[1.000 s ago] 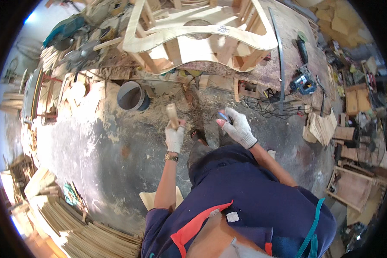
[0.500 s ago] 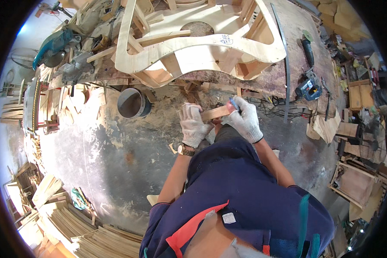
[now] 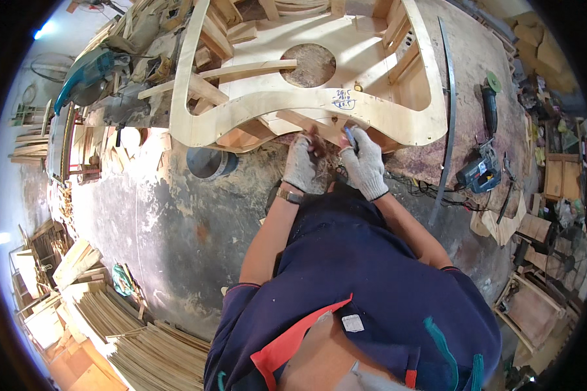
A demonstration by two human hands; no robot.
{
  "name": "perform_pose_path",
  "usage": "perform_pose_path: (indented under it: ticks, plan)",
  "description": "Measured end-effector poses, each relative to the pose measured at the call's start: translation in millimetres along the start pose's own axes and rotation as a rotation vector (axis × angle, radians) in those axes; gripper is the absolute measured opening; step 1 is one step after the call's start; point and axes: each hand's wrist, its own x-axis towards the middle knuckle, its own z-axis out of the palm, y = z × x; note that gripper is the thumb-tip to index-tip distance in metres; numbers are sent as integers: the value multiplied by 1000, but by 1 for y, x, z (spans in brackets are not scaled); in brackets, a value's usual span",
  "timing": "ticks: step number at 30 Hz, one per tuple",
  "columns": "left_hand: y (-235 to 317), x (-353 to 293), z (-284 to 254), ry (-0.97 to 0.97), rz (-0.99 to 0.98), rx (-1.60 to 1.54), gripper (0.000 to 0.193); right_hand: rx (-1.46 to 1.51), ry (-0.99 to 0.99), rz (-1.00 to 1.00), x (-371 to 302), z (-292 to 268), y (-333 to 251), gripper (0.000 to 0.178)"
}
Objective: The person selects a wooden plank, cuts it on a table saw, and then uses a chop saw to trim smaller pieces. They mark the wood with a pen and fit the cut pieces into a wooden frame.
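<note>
Both my hands wear pale knit gloves with fingertips showing. My left hand (image 3: 300, 161) is closed at a short wooden strip (image 3: 305, 122), which reaches under the curved front edge of a pale wooden frame (image 3: 261, 107). My right hand (image 3: 365, 168) pinches a slim blue pen-like tool (image 3: 350, 137) near the strip's right end. Whether the right fingers also grip the strip is hard to see. The frame lies on the workbench, with pen marks on its front rail above my right hand and a round opening farther back.
A long metal straightedge (image 3: 447, 98) lies right of the frame. Beyond it are an angle grinder (image 3: 490, 107) and a blue jigsaw (image 3: 479, 174) with loose cables. A teal power saw (image 3: 85, 75) sits at the left. A bucket (image 3: 205, 163) stands below the bench, and stacked slats (image 3: 130, 339) fill the lower left.
Both hands have moved up and forward from above my lap to the frame's front edge. The wooden strip has gone with them, now against the frame's underside.
</note>
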Motion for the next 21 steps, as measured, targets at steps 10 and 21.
perform_pose_path:
  ticks: [10,21]
  plan:
    - [29,61,3,3,180,81,17,80,175,94,14,-44,-12,22]
    - [54,24,13,-125,0,180,10,493,161,368,-3,20,-20,29]
